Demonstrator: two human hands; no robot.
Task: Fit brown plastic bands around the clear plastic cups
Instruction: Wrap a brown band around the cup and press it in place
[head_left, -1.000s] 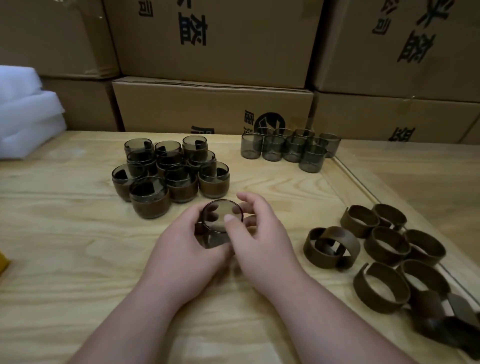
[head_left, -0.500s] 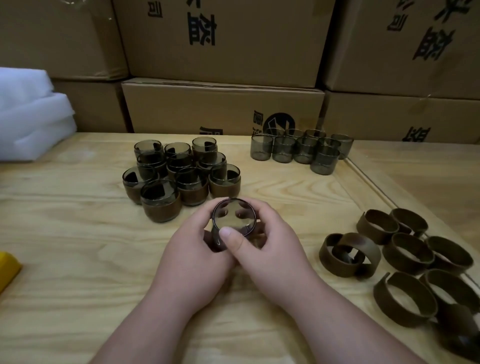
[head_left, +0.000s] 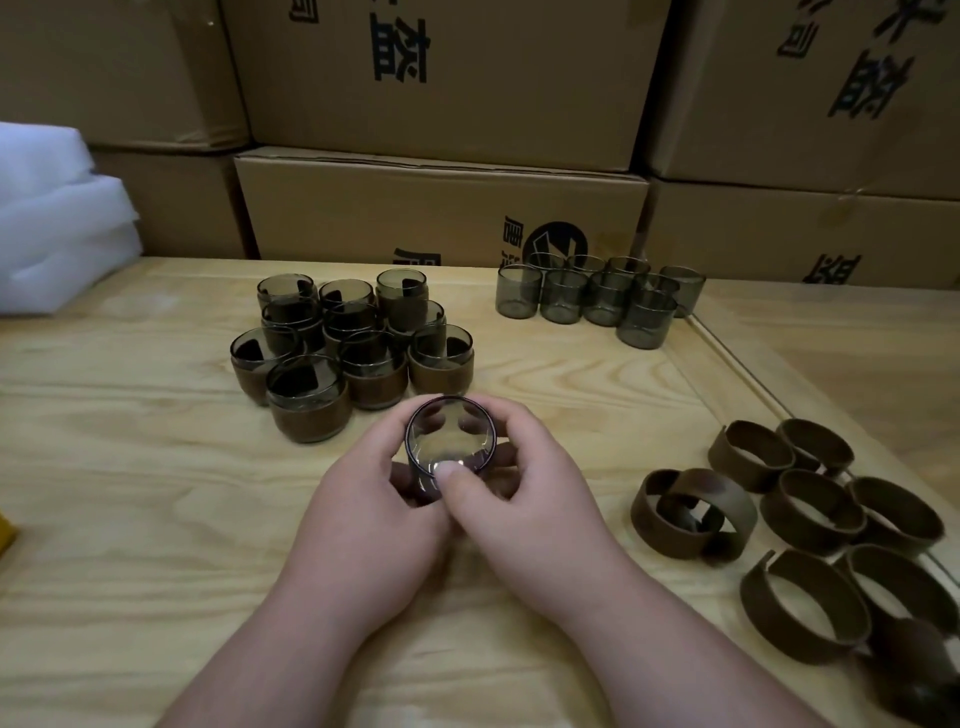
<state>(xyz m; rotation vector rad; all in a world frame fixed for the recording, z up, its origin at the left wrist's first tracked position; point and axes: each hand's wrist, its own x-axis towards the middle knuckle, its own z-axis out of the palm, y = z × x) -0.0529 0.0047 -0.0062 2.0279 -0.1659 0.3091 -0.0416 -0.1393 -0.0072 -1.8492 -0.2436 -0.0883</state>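
Note:
A clear smoky plastic cup (head_left: 450, 441) stands mouth-up at the table's middle, held between both hands. My left hand (head_left: 363, 525) curls round its left side and my right hand (head_left: 524, 509) round its right, the right thumb pressed against the near wall. Whether a brown band sits on this cup is hidden by my fingers. Several banded cups (head_left: 353, 353) cluster just behind, to the left. Several bare cups (head_left: 597, 299) stand at the back right. Loose brown bands (head_left: 810, 509) lie in a pile on the right.
Stacked cardboard boxes (head_left: 441, 208) wall off the back of the wooden table (head_left: 130, 493). White foam sheets (head_left: 52, 218) lie at the far left. A yellow object (head_left: 6, 535) pokes in at the left edge. A raised table seam (head_left: 727, 353) runs diagonally on the right.
Both hands have brought the cup a little closer and more upright, so its mouth now faces the camera. The camera has shifted slightly left and down.

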